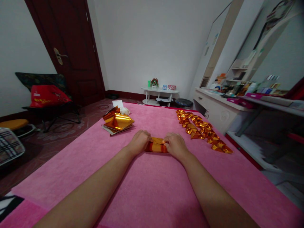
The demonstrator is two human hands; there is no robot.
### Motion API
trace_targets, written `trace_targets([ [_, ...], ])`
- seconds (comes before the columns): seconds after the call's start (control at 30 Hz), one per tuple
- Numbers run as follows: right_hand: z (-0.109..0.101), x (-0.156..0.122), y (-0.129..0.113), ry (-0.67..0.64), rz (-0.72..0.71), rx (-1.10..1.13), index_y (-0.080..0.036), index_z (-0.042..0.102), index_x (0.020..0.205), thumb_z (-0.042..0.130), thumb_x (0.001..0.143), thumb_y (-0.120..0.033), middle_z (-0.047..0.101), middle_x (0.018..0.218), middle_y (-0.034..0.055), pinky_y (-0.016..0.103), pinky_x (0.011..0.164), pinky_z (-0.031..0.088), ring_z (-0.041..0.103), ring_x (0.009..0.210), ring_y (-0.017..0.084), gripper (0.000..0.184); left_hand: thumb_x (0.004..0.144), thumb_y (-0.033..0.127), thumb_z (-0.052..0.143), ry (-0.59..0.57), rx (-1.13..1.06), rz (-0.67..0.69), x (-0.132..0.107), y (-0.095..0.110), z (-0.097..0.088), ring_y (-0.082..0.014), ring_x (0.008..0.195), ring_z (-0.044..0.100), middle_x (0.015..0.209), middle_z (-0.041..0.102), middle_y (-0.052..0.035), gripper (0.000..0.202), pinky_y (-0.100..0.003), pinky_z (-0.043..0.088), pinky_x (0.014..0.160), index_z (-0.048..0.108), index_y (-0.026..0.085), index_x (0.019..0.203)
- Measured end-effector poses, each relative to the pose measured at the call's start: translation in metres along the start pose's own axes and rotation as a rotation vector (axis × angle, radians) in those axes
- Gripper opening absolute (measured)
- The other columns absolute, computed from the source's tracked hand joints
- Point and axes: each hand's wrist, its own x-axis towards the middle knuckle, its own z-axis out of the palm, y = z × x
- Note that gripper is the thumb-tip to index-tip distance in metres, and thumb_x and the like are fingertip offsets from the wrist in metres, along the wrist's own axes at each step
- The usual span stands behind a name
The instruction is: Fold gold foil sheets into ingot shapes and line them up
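Note:
A folded piece of gold and red foil paper (156, 146) lies on the pink cloth (152, 186) in the middle. My left hand (140, 141) pinches its left end with fingers curled. My right hand (174, 144) pinches its right end the same way. A stack of flat gold foil sheets (117, 122) sits to the far left of my hands. A long row of several folded gold foil pieces (201, 129) runs along the right side of the cloth.
A white crumpled thing (122, 108) lies behind the foil stack. A dark door (68, 47) and a chair with a red bag (47, 96) stand at left. A small white table (159, 93) is at the back, a cluttered white desk (220, 104) at right.

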Motion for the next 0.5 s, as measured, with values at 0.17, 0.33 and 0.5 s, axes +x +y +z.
trace_targets([
  [0.17, 0.004, 0.002, 0.004, -0.018, -0.028, 0.025, -0.023, 0.074, 0.074, 0.057, 0.072, -0.009, 0.068, 0.076, 0.0039, 0.026, 0.063, 0.035, 0.059, 0.071, 0.017, 0.022, 0.079, 0.014, 0.053, -0.002, -0.041, 0.0, 0.001, -0.002, 0.002, -0.0217, 0.078, 0.058, 0.077, 0.067, -0.0094, 0.022, -0.032, 0.041, 0.075, 0.073, 0.019, 0.086],
  [0.33, 0.007, 0.003, 0.013, -0.064, -0.009, 0.162, -0.024, 0.075, 0.081, 0.055, 0.072, -0.005, 0.07, 0.079, 0.0031, 0.023, 0.064, 0.038, 0.061, 0.073, 0.016, 0.029, 0.079, 0.013, 0.051, -0.032, -0.071, -0.023, 0.001, -0.002, 0.002, -0.022, 0.08, 0.059, 0.078, 0.067, -0.0108, 0.025, -0.033, 0.041, 0.076, 0.073, 0.018, 0.088],
  [0.5, 0.004, 0.002, 0.019, -0.097, 0.059, 0.292, -0.024, 0.076, 0.078, 0.055, 0.069, -0.002, 0.072, 0.081, 0.0024, 0.022, 0.065, 0.041, 0.063, 0.073, 0.015, 0.031, 0.075, 0.011, 0.049, -0.029, -0.051, -0.085, -0.001, 0.008, -0.009, -0.0223, 0.081, 0.059, 0.08, 0.066, -0.0095, 0.03, -0.032, 0.04, 0.074, 0.074, 0.02, 0.089],
])
